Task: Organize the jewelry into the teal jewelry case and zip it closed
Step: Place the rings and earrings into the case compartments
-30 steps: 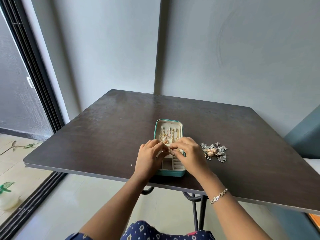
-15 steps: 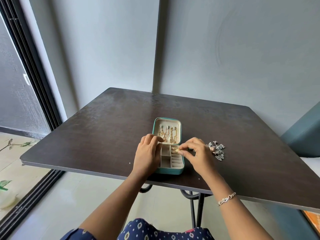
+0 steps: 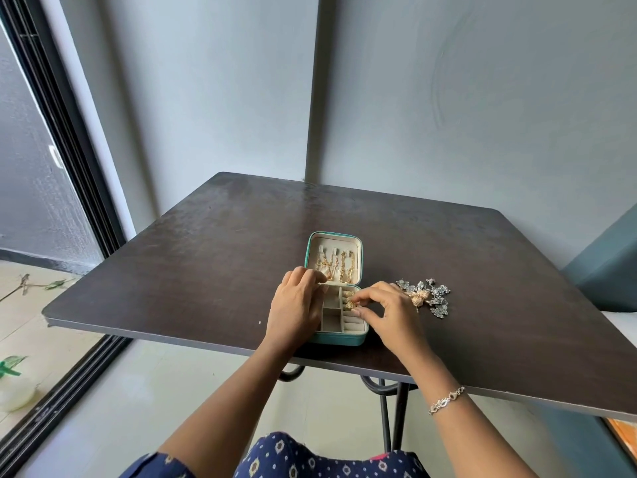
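The teal jewelry case [image 3: 339, 339] lies open near the table's front edge, its cream lid upright with gold chains [image 3: 337, 265] hanging inside. My left hand [image 3: 296, 308] rests on the case's left side, fingers curled over its rim by the hinge. My right hand [image 3: 389, 313] pinches a small gold piece [image 3: 350, 304] over the right-hand compartments of the case. A pile of silver and gold jewelry [image 3: 427, 296] lies on the table just right of my right hand.
The dark square table [image 3: 206, 270] stands in a corner of grey walls. A sliding glass door [image 3: 41, 201] runs along the left. A teal seat [image 3: 610, 270] sits beyond the table's right side. A bracelet [image 3: 446, 400] is on my right wrist.
My hands have parted: the right one moved right and now holds the gold piece over the right compartments, while the left one slid onto the case's left side.
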`<state>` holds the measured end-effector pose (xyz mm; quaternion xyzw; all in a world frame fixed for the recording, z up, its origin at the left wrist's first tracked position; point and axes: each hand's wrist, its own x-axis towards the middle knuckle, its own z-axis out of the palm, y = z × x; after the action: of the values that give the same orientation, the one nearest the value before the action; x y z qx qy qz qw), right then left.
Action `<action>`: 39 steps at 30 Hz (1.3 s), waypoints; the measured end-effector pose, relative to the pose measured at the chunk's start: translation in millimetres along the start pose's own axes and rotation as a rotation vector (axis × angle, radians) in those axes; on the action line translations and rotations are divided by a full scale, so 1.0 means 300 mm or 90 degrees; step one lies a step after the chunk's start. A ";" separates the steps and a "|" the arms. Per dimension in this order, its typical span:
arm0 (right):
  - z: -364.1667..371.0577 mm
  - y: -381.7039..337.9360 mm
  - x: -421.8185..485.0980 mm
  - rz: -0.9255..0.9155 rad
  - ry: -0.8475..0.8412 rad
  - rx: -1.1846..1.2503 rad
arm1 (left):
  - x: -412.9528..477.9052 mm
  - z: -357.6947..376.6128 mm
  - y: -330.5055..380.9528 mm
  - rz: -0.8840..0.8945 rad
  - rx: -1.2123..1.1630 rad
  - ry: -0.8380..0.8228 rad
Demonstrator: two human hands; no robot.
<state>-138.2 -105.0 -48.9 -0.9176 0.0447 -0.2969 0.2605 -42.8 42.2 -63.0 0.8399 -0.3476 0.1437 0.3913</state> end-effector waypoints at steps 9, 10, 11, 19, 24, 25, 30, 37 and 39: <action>-0.005 -0.007 0.002 0.015 -0.017 -0.005 | -0.003 0.000 0.000 0.001 0.005 -0.006; -0.007 -0.008 0.003 0.019 -0.020 -0.003 | -0.002 0.001 -0.001 0.002 0.005 -0.005; -0.008 -0.007 0.004 0.022 -0.022 -0.001 | -0.002 0.001 -0.001 0.003 0.005 -0.003; -0.008 -0.006 0.011 -0.044 0.013 -0.062 | -0.002 -0.002 0.003 0.000 0.006 0.001; -0.010 -0.002 0.014 -0.040 0.011 -0.064 | -0.001 -0.001 0.001 0.001 0.013 -0.006; -0.010 -0.006 0.014 -0.033 0.010 -0.054 | -0.001 0.000 0.001 0.001 0.011 -0.006; 0.008 -0.023 0.015 -0.016 -0.004 -0.050 | 0.000 0.000 -0.001 0.008 0.009 -0.003; 0.004 -0.014 0.025 0.012 -0.023 -0.020 | -0.002 -0.003 0.000 0.008 0.009 -0.002; 0.002 -0.010 0.022 0.004 -0.021 -0.021 | -0.001 -0.003 0.001 0.008 0.007 -0.002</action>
<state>-132.7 -103.7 -44.3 -0.9264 0.0483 -0.2801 0.2469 -43.2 43.0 -62.4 0.8400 -0.3524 0.1470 0.3854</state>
